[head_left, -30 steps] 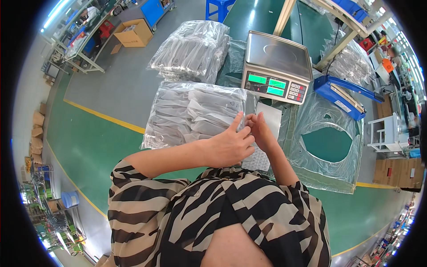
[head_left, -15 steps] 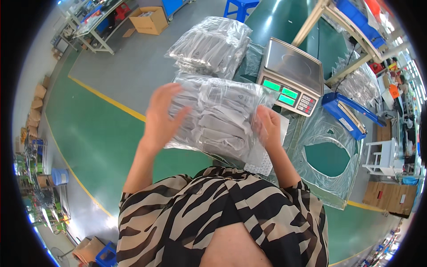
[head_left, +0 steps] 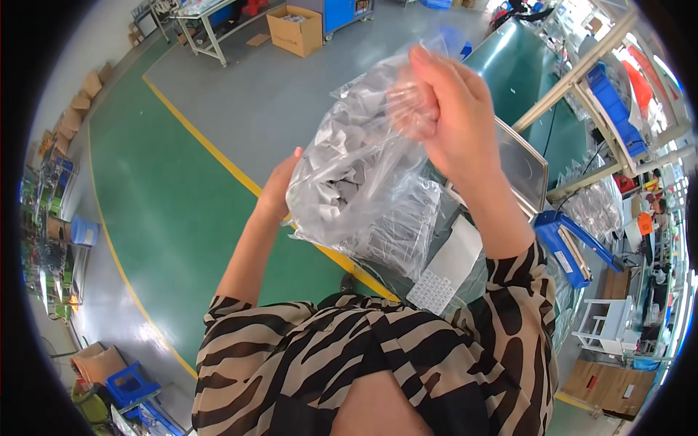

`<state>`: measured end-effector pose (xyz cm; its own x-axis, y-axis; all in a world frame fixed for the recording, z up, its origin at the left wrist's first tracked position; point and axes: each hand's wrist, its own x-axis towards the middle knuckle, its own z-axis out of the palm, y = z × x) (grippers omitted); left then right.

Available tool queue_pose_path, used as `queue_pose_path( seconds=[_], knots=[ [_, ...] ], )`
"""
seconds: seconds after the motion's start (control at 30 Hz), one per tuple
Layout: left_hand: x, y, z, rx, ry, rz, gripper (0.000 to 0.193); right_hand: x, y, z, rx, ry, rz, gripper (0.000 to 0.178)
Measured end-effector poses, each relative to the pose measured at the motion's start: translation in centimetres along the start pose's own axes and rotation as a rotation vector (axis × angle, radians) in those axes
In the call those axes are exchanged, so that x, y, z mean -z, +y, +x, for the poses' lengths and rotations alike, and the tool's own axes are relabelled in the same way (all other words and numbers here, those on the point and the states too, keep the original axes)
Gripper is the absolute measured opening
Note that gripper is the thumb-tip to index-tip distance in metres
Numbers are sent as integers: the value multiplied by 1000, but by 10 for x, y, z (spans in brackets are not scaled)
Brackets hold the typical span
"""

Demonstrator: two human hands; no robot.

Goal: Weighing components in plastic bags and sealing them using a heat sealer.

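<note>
A clear plastic bag (head_left: pixel 331 171) packed with whitish-grey pieces is lifted in front of me, tilted. Its loose film is gathered in my right hand (head_left: pixel 458 109), which is closed on it near the far end. My left hand (head_left: pixel 279 185) holds the bag's left side; only the thumb and the back of the hand show, as the other fingers are behind the bag. Below it lies another filled clear bag (head_left: pixel 407 232). Right of that bag, a sheet of white labels (head_left: pixel 434 292) rests on the table.
The weighing scale (head_left: pixel 525 167) stands partly hidden behind my right forearm. To its right is a blue hand sealer (head_left: pixel 563 251) with a raised arm. A wooden rack (head_left: pixel 582 69) with a blue bin (head_left: pixel 614 109) rises at the far right. A cardboard box (head_left: pixel 296 33) sits on the floor ahead.
The bag has gone from lying flat to being raised and tilted. My right hand has moved up and away from me, pulling its film. My left hand has shifted down along its side.
</note>
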<state>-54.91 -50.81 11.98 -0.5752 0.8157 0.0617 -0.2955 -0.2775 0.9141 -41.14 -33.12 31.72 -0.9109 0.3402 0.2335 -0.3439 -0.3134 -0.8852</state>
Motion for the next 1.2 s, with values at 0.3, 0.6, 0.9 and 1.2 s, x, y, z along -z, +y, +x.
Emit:
queue_pose_path(
  seconds=[0.3,0.6,0.9,1.2],
  knots=[
    [-103,-1,18,432,-32,-624,69,39,-105,36,116,-648,32,44],
    [-184,8,130,397,-99,-369,63,192,-174,-65,203,272,-473,41],
    [-265,-68,255,486,-203,-165,55,368,-148,-102,239,601,-155,39],
    [-296,-117,319,568,-142,85,50,505,-86,-113,171,534,71,34]
  ],
)
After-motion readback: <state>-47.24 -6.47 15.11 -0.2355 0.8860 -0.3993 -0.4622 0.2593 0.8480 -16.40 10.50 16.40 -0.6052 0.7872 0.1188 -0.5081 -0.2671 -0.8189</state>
